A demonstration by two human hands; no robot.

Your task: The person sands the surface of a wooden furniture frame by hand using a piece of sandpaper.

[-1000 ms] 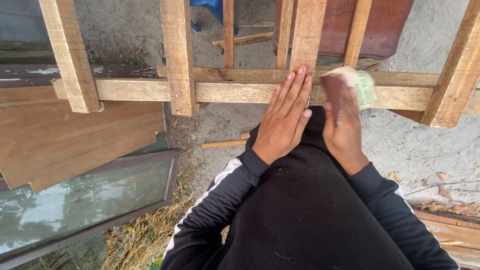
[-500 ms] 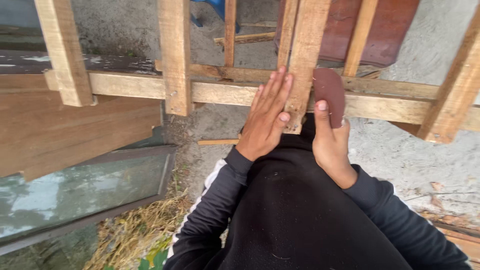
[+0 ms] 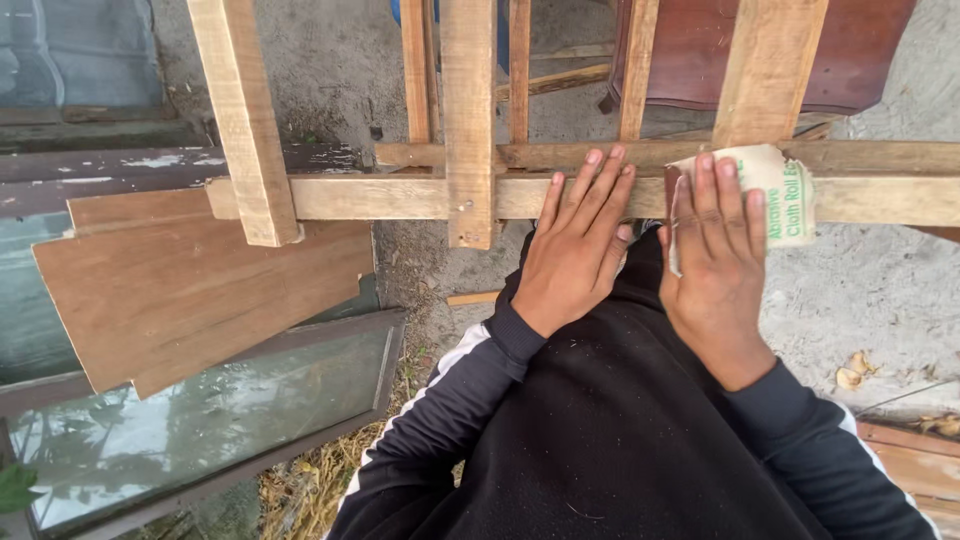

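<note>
Sandpaper (image 3: 770,190) pinned flat under the right hand (image 3: 715,265) on the rail (image 3: 380,196); left hand (image 3: 575,250) lies open just left, holding nothing.

To your left, a brown board (image 3: 190,290) leans over a glass pane (image 3: 210,420); dry straw (image 3: 300,490) lies below, and a reddish cabinet (image 3: 780,50) stands ahead.
</note>
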